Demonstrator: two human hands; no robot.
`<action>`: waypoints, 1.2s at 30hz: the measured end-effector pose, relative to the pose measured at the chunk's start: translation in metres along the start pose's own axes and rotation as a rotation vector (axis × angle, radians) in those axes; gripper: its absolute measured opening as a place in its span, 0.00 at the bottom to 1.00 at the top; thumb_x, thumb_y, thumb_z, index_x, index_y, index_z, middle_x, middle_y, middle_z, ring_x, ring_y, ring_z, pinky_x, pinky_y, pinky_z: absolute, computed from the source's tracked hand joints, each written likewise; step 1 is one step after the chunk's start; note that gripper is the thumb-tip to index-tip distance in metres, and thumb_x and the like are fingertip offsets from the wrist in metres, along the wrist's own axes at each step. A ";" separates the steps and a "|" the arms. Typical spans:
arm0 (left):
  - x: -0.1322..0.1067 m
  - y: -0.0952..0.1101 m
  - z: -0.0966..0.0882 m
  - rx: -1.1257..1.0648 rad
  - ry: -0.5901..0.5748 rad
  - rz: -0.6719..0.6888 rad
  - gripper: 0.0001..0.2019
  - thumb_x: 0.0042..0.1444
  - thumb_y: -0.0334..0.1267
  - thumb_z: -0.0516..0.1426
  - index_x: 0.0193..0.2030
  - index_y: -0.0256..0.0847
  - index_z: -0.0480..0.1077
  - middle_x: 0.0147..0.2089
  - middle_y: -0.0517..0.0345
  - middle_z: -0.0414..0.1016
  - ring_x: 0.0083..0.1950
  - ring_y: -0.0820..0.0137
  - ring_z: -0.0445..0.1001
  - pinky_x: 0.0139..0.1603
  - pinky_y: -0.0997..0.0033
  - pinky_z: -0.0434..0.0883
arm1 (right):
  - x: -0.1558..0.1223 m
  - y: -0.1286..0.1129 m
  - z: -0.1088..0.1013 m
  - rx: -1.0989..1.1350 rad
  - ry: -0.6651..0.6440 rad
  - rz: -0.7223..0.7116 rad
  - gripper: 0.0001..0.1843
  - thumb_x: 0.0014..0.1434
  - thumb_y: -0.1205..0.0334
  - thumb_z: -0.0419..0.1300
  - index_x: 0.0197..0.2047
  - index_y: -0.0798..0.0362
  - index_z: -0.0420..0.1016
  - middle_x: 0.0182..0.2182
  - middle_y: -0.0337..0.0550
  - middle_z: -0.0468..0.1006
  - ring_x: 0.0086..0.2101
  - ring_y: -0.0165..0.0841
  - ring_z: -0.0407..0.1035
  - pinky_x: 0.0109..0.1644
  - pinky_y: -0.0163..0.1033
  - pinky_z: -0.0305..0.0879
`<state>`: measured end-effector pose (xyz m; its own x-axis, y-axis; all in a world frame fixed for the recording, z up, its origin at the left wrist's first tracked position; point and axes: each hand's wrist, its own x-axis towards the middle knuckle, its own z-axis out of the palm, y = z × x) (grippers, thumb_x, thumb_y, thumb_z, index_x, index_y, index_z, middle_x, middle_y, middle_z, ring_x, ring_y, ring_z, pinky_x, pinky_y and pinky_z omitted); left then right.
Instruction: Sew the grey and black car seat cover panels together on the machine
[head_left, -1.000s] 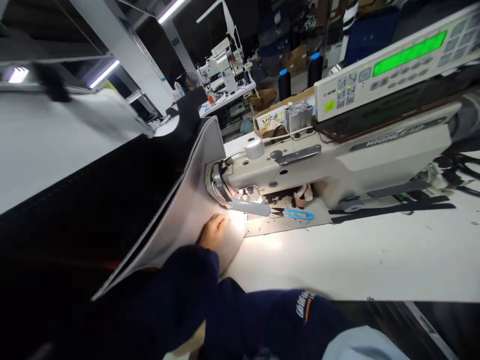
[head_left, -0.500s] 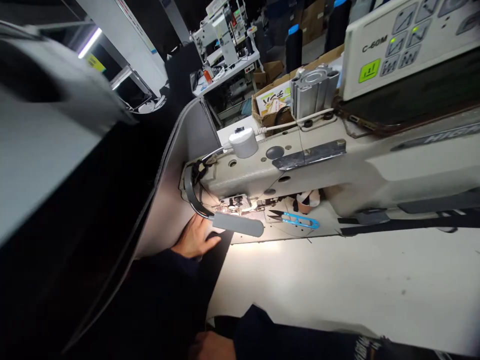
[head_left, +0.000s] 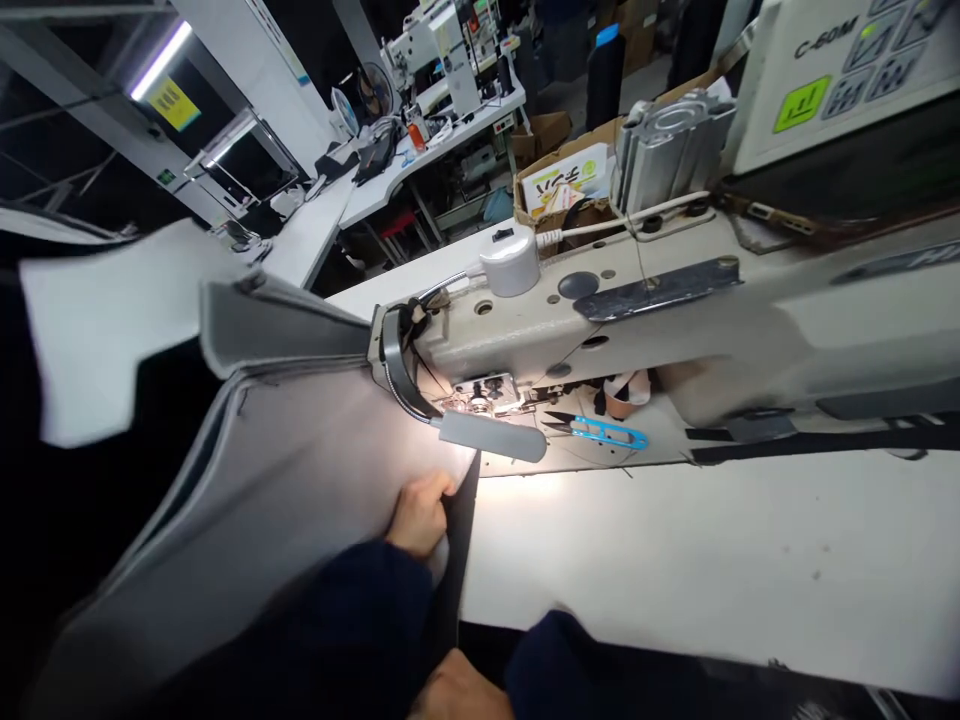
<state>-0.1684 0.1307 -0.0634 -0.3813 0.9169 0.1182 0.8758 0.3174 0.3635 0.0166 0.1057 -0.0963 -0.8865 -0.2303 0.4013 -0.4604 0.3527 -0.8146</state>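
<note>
My left hand (head_left: 421,512) is closed on the edge of a large grey fabric piece (head_left: 322,465), just in front of the sewing machine's needle area (head_left: 484,395). Its fingertips curl into the material. At the bottom edge of the view is my right hand (head_left: 461,688), beside the dark cloth; its fingers are hidden. The grey piece has dark piped edges and spreads to the left of the sewing machine (head_left: 660,330). A lamp (head_left: 491,436) on a bent neck hangs over the needle area and partly covers it.
Blue thread snips (head_left: 600,431) lie on the machine bed near a small cup (head_left: 627,395). A control panel (head_left: 802,80) stands at the upper right. Behind the machine are a cardboard box (head_left: 525,190) and another sewing machine (head_left: 442,60). The white table (head_left: 675,560) extends to the right.
My left hand has come back from the needle area, its spread fingers now closed on the grey fabric. The fabric has swung down and fanned out leftward. The view has shifted slightly.
</note>
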 end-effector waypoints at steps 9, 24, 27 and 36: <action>0.047 -0.065 -0.022 0.352 0.044 0.144 0.13 0.46 0.22 0.46 0.26 0.39 0.69 0.26 0.57 0.67 0.29 0.70 0.64 0.30 0.72 0.57 | -0.030 -0.004 -0.019 -0.176 -0.058 -0.001 0.17 0.63 0.72 0.47 0.28 0.52 0.71 0.27 0.39 0.75 0.28 0.28 0.69 0.35 0.33 0.66; 0.030 -0.007 -0.025 0.389 -0.190 0.143 0.25 0.59 0.42 0.52 0.64 0.49 0.60 0.45 0.54 0.74 0.39 0.64 0.73 0.37 0.67 0.67 | 0.039 0.045 -0.045 -1.011 -0.142 -0.155 0.19 0.60 0.69 0.48 0.47 0.74 0.72 0.46 0.76 0.73 0.46 0.55 0.71 0.35 0.54 0.69; 0.035 0.000 -0.030 0.483 -0.274 0.059 0.28 0.56 0.37 0.54 0.64 0.55 0.58 0.40 0.56 0.74 0.35 0.63 0.73 0.34 0.67 0.66 | 0.025 0.059 -0.032 -1.061 -0.078 -0.118 0.17 0.57 0.74 0.50 0.45 0.74 0.73 0.44 0.73 0.75 0.43 0.52 0.73 0.34 0.53 0.70; 0.032 0.027 -0.026 0.715 -0.363 -0.053 0.37 0.52 0.26 0.56 0.69 0.47 0.50 0.37 0.47 0.74 0.33 0.60 0.75 0.31 0.69 0.65 | -0.037 0.059 -0.047 -1.216 0.036 -0.222 0.17 0.55 0.78 0.48 0.42 0.66 0.76 0.43 0.60 0.79 0.42 0.44 0.75 0.43 0.51 0.72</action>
<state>-0.1646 0.1621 -0.0253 -0.4155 0.8787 -0.2351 0.8835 0.3283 -0.3342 0.0198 0.1774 -0.1394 -0.7753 -0.3745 0.5085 -0.3277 0.9269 0.1831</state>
